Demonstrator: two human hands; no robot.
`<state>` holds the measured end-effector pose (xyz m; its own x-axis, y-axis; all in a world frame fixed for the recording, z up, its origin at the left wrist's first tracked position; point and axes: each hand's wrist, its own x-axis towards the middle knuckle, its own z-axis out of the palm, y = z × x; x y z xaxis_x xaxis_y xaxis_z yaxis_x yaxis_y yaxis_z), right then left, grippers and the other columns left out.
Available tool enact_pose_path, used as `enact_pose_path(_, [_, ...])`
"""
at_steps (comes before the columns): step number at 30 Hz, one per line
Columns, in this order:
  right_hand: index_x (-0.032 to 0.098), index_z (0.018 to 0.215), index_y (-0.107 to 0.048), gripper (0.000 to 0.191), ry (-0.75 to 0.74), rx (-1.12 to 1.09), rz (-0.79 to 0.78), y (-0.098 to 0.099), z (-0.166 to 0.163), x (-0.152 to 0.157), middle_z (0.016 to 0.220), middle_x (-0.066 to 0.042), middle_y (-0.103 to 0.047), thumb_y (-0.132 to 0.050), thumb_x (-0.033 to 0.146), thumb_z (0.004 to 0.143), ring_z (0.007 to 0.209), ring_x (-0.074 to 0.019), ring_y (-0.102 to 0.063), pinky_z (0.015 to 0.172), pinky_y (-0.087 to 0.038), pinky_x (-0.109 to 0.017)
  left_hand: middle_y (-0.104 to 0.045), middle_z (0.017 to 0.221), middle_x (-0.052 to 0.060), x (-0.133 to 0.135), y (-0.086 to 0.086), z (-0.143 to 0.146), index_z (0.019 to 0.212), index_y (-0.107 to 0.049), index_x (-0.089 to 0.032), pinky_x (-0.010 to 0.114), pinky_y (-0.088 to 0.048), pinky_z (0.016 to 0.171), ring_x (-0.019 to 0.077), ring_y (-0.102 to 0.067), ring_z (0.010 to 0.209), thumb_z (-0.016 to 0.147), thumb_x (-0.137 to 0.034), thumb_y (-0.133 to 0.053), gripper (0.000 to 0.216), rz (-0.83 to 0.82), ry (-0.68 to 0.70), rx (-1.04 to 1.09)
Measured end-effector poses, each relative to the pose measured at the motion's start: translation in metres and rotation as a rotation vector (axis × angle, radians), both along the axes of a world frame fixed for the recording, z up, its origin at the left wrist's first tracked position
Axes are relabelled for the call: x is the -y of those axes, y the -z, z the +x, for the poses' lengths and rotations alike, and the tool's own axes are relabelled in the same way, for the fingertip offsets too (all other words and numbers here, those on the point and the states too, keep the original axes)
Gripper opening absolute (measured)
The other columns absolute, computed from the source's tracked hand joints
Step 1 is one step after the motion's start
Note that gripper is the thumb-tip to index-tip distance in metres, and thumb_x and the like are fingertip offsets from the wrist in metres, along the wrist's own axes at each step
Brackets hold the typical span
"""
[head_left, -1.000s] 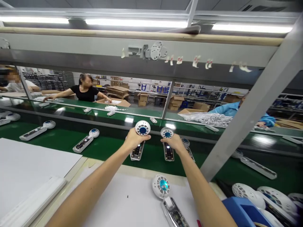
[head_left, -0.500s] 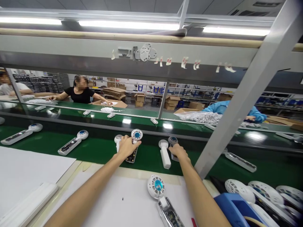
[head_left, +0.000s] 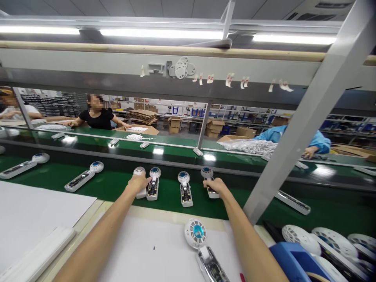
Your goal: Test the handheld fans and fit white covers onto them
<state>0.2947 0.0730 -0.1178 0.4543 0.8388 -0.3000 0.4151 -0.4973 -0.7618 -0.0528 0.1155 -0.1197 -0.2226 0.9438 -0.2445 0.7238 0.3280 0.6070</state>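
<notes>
My left hand (head_left: 136, 185) is closed around a white handheld fan (head_left: 139, 171) on the green belt, hiding part of its handle. Just right of it, close to my fingertips, lies a fan with its inner circuit side up (head_left: 152, 188). Farther right on the belt is another opened fan (head_left: 185, 194), apart from both hands. My right hand (head_left: 216, 185) grips a fan with a greyish head (head_left: 207, 172), its circuit side partly visible below my fingers. Between my forearms, a fan with a shiny blue hub (head_left: 196, 234) rests on the white work surface (head_left: 141, 258).
More opened fans (head_left: 85, 178) lie along the belt (head_left: 117, 188). A slanted metal post (head_left: 293, 117) stands right of my right arm. Beside it are a blue holder (head_left: 293, 258) and several fans (head_left: 302, 239). Co-workers sit across a second belt (head_left: 164, 143).
My left hand has moved left, and the circuit-side-up fan beside it now lies on the belt. The middle fan, earlier plain white side up, now shows its circuits, farther left. Belt fans shifted left.
</notes>
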Motion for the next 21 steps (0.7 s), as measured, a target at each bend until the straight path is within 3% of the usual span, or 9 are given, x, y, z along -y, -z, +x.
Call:
enact_pose_path(4, [0.011, 0.113, -0.063, 0.026, -0.028, -0.294, 0.185, -0.032, -0.014, 0.006, 0.103, -0.006, -0.066, -0.063, 0.033, 0.098, 0.084, -0.0141, -0.066, 0.073, -0.058, -0.029, -0.059, 0.131, 0.011, -0.001, -0.012, -0.018, 0.128, -0.059, -0.017, 0.047, -0.055, 0.094, 0.0257, -0.061, 0.114, 0.094, -0.032, -0.064, 0.038, 0.089, -0.117, 0.32])
enact_pose_path(8, [0.011, 0.107, -0.063, 0.023, -0.053, -0.571, 0.334, -0.074, -0.031, 0.02, 0.095, -0.004, -0.066, -0.06, 0.032, 0.099, 0.077, -0.0117, -0.065, 0.068, -0.057, -0.026, -0.06, 0.127, 0.011, 0.0, -0.05, -0.023, 0.132, -0.054, -0.017, 0.041, -0.058, 0.085, 0.0222, -0.064, 0.104, 0.097, -0.035, -0.06, 0.04, 0.295, -0.171, 0.783])
enact_pose_path(11, [0.01, 0.101, -0.063, 0.022, -0.094, -0.745, 0.401, -0.101, -0.047, 0.037, 0.09, -0.004, -0.067, -0.052, 0.029, 0.103, 0.076, -0.0121, -0.067, 0.069, -0.059, -0.027, -0.066, 0.113, 0.011, 0.011, -0.081, -0.013, 0.123, -0.056, -0.014, 0.034, -0.061, 0.076, 0.0198, -0.069, 0.093, 0.1, -0.037, -0.051, 0.033, 0.328, -0.077, 1.147])
enact_pose_path(14, [0.009, 0.098, -0.064, 0.021, -0.14, -0.855, 0.466, -0.12, -0.065, 0.056, 0.09, -0.008, -0.07, -0.043, 0.012, 0.098, 0.077, -0.0152, -0.071, 0.07, -0.061, -0.029, -0.068, 0.101, 0.015, 0.03, -0.101, 0.0, 0.109, -0.056, -0.011, 0.034, -0.062, 0.076, 0.0246, -0.073, 0.094, 0.098, -0.028, -0.046, 0.022, 0.25, 0.051, 1.381])
enact_pose_path(16, [0.009, 0.1, -0.064, 0.023, -0.168, -0.896, 0.512, -0.129, -0.076, 0.068, 0.093, -0.01, -0.072, -0.043, 0.005, 0.09, 0.077, -0.0176, -0.072, 0.069, -0.063, -0.03, -0.069, 0.099, 0.018, 0.045, -0.11, 0.009, 0.108, -0.054, -0.01, 0.039, -0.063, 0.078, 0.0297, -0.074, 0.097, 0.09, -0.014, -0.046, 0.02, 0.199, 0.118, 1.459])
enact_pose_path(18, [0.009, 0.102, -0.064, 0.026, -0.197, -0.923, 0.556, -0.136, -0.085, 0.081, 0.098, -0.011, -0.073, -0.045, 0.004, 0.086, 0.078, -0.0191, -0.073, 0.069, -0.064, -0.031, -0.069, 0.101, 0.019, 0.06, -0.117, 0.018, 0.115, -0.05, -0.012, 0.044, -0.063, 0.078, 0.0327, -0.074, 0.097, 0.081, -0.004, -0.047, 0.035, 0.187, 0.176, 1.495])
enact_pose_path(21, [0.012, 0.106, -0.064, 0.031, -0.255, -0.942, 0.618, -0.145, -0.093, 0.097, 0.105, -0.01, -0.073, -0.05, 0.005, 0.08, 0.077, -0.0192, -0.073, 0.066, -0.064, -0.03, -0.07, 0.103, 0.014, 0.081, -0.126, 0.028, 0.128, -0.045, -0.022, 0.041, -0.064, 0.067, 0.0288, -0.075, 0.084, 0.082, -0.006, -0.052, 0.049, 0.242, 0.239, 1.5])
